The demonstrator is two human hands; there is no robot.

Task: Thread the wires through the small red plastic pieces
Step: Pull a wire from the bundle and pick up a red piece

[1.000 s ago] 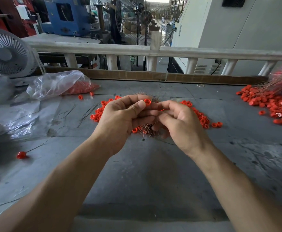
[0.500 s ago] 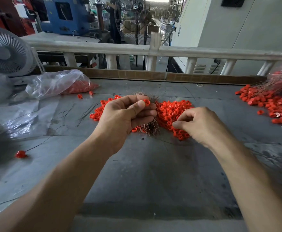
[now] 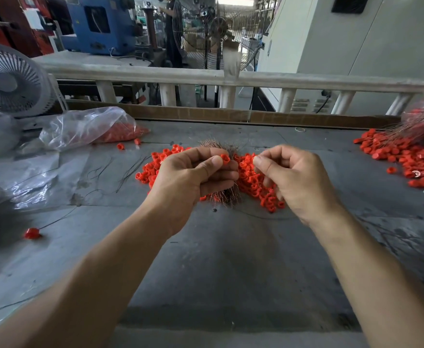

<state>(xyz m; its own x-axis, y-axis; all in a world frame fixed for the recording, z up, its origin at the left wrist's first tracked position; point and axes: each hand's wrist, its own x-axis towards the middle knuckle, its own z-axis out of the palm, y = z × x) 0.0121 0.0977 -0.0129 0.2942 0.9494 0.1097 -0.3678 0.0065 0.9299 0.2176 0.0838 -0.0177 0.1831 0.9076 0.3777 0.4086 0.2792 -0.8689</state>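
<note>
You're pinching one red ring (image 3: 225, 158) between left thumb and forefinger, just above the loose red pile (image 3: 253, 179) mid-bench. Your left hand (image 3: 193, 177) is also gripping a copper wire bundle (image 3: 224, 194). Your right hand (image 3: 296, 179) is curling, fingertips pinched together; can't tell what's in them. Bench (image 3: 231, 259) is carrying a second pile (image 3: 407, 156) far right and a plastic bag (image 3: 85, 126) left.

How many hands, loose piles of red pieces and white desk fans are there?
Hands: 2, the left hand pinching a red piece, and the right hand.
Piles: 2, the middle pile and the right pile.
Desk fans: 1, the white desk fan.
Total: 5.
</note>
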